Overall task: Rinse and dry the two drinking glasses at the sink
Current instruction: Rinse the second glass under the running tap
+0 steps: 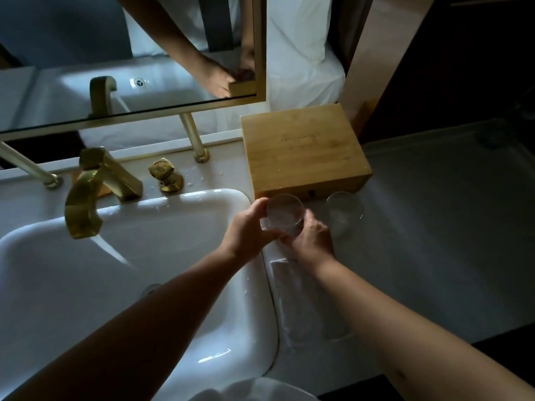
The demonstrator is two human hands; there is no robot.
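A clear drinking glass (285, 213) is upright over the counter just right of the sink's rim, held between both hands. My left hand (249, 227) grips its left side and my right hand (311, 241) cups its lower right side. The second clear glass (344, 211) stands upright on the counter to the right, untouched, in front of a wooden box. Water runs from the gold faucet (86, 195) into the white sink (179, 204).
A bamboo box (304, 149) sits at the back of the counter against the glasses. A gold tap handle (165, 173) stands behind the basin, under a gold-framed mirror (130, 53). White cloth (254, 390) shows at the bottom edge. The counter (434, 227) stretches right.
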